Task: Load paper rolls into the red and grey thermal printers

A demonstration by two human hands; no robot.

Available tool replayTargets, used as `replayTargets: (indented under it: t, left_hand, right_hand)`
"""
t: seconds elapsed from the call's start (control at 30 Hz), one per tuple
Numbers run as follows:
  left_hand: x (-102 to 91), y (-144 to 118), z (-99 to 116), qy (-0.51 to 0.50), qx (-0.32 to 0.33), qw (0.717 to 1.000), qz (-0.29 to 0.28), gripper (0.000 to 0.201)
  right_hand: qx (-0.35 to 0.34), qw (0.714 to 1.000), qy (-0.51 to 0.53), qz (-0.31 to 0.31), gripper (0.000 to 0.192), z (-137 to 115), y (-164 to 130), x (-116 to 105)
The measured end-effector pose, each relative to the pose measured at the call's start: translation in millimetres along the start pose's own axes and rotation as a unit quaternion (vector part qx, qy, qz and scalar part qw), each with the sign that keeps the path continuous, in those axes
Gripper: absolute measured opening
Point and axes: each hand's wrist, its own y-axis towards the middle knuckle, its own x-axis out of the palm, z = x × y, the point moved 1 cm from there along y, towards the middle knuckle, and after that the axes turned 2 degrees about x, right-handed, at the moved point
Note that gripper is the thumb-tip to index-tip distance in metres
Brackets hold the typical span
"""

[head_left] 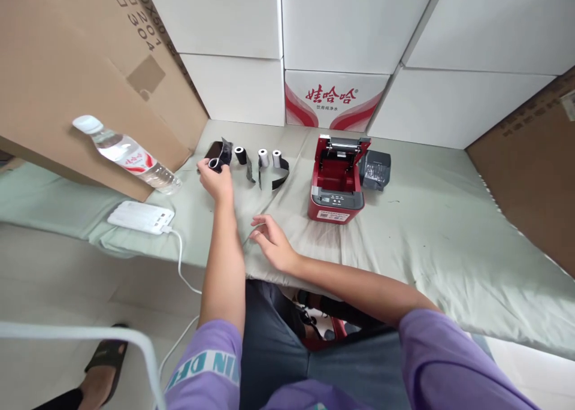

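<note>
Head view: bench (449, 242) draped in pale green cloth, white boxes (350, 26) stacked behind it, cardboard sheet (67, 68) leaning at left. Red label printer (336, 185) sits mid-bench with lid up, dark grey adapter (375, 169) touching its right side. Water bottle (128, 154) lies tilted against the cardboard; white power bank (141, 217) below it near the bench edge, cable hanging off. Row of small rolls left of the printer: dark roll (241, 154), two white rolls (263, 157) (277, 157) with black strips trailing off them. Left hand (217, 179) reaches far forward, fingers closed around a small black roll (215, 163) at the left end of that row, wrapper sticking up behind it. Right hand (274, 242) rests loosely open on the cloth, holding nothing, nearer the body, well apart from the black roll and just left of the printer front.
</note>
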Motion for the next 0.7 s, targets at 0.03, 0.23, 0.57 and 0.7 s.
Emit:
replayTargets:
  t: [0.03, 0.23, 0.57, 0.7]
  left_hand:
    - [0.6, 2, -2, -0.008, -0.007, 1.000, 0.001, 0.035]
    - [16.7, 18, -10, -0.177, -0.117, 0.976, -0.048, 0.034]
    - [24.1, 24, -13, -0.426, -0.141, 0.877, -0.172, 0.053]
    - [29.0, 26, -16, -0.418, -0.068, 0.880, -0.215, 0.037]
  right_hand:
    - [0.005, 1.000, 0.005, 0.000, 0.029, 0, 1, 0]
    - [0.022, 1.000, 0.009, -0.007, 0.026, 0, 3, 0]
    - [0.021, 1.000, 0.016, -0.016, 0.024, 0, 3, -2]
    - [0.020, 0.999, 0.006, -0.025, 0.021, -2, 4, -3]
